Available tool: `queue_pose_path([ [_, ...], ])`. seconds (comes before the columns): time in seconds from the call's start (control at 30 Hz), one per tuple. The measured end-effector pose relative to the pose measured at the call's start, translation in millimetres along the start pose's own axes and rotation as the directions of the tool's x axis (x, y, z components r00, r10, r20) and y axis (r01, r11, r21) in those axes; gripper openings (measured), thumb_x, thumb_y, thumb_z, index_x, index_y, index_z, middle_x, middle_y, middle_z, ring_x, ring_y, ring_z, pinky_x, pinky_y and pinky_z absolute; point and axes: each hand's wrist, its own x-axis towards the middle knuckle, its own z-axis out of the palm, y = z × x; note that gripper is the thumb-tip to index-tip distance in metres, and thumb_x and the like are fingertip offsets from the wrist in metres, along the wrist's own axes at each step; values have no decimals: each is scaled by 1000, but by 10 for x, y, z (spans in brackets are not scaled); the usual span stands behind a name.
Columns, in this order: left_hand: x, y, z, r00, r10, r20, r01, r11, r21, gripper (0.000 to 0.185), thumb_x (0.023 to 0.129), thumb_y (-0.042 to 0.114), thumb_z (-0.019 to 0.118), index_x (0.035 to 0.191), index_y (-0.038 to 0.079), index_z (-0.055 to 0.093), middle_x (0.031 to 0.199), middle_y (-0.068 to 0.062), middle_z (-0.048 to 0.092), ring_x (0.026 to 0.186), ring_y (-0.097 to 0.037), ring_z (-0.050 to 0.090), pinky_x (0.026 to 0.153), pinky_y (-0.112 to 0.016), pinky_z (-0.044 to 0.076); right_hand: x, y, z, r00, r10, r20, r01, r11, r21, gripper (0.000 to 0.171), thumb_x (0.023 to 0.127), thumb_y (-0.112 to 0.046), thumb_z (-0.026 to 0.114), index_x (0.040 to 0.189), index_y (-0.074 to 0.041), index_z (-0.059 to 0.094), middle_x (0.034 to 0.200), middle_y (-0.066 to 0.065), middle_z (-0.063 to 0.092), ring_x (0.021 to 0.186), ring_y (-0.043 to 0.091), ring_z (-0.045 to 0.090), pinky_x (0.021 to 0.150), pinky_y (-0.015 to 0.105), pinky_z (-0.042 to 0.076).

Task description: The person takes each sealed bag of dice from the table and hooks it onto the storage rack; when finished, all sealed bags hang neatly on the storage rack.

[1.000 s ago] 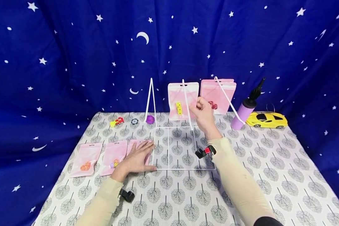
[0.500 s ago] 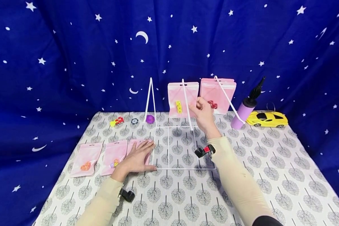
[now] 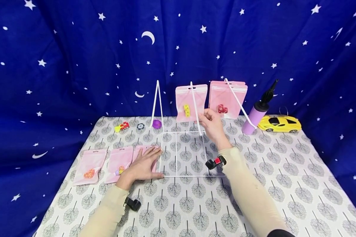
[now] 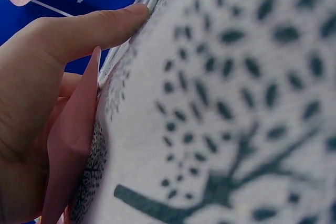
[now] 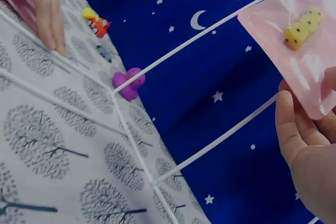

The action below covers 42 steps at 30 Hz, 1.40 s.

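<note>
Lowered slightly, right hand (image 3: 212, 126) pinches the upright-hanging pouch (image 3: 191, 102)'s bottom corner; left hand (image 3: 142, 167) lies flat.

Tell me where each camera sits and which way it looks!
Head: worn on the head, looks forward and down at the table, white wire rack, both hands and sleeves.
Left wrist: sits low against the tablecloth; left hand lies flat on a pink pouch.
Right wrist: looks past the right hand at the hanging pouch with yellow dice.
Shared: the purple toy shows in head and right wrist views.
</note>
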Motion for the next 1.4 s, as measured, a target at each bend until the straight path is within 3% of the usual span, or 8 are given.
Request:
queue_pose_path([
  [0.23,5,-12,15,1000,0,2,0,1000,1,108,72,75,64,154,13,29,162,-3,21,150,-31,15,115,-68,6,-47,105,-111,999,28,34,-24,994,-105,6,95,-6,60,97,-1,58,92,3,64,93,29,67,87,30,58],
  [0.43,3,-11,16,1000,6,-4,-6,1000,5,108,73,74,64,154,13,29,162,-5,21,150,-31,16,115,-68,7,-119,176,-214,997,68,31,-62,984,-164,6,97,-8,56,101,-3,57,98,2,65,94,22,67,86,26,58],
  [0.7,1,-4,16,1000,8,-7,-8,1000,13,107,73,74,64,153,12,29,162,-5,21,150,-31,15,115,-68,7,-239,200,-322,997,55,48,-47,986,-161,18,97,-4,55,107,11,53,105,19,63,88,14,67,82,27,59],
  [0.87,-8,5,3,1000,6,-5,-6,1000,0,107,73,73,66,153,12,30,162,-5,22,150,-31,16,115,-68,7,-326,192,-422,997,57,49,-47,982,-183,24,96,-6,58,111,12,52,106,17,65,89,13,68,85,27,59],
  [1.17,-9,11,0,1000,6,-12,-6,1000,-8,108,72,73,66,153,12,30,162,-5,22,150,-31,15,115,-68,7,-539,162,-621,997,41,73,-17,950,-313,31,95,-10,62,115,11,55,106,12,68,92,13,68,84,28,59],
  [1.4,-7,11,0,1000,8,-11,-8,1000,-9,108,72,73,66,153,12,31,162,-5,23,150,-31,16,115,-69,7,-707,142,-787,996,29,88,11,907,-421,34,94,-8,62,121,11,55,112,26,65,90,10,68,82,26,58],
])
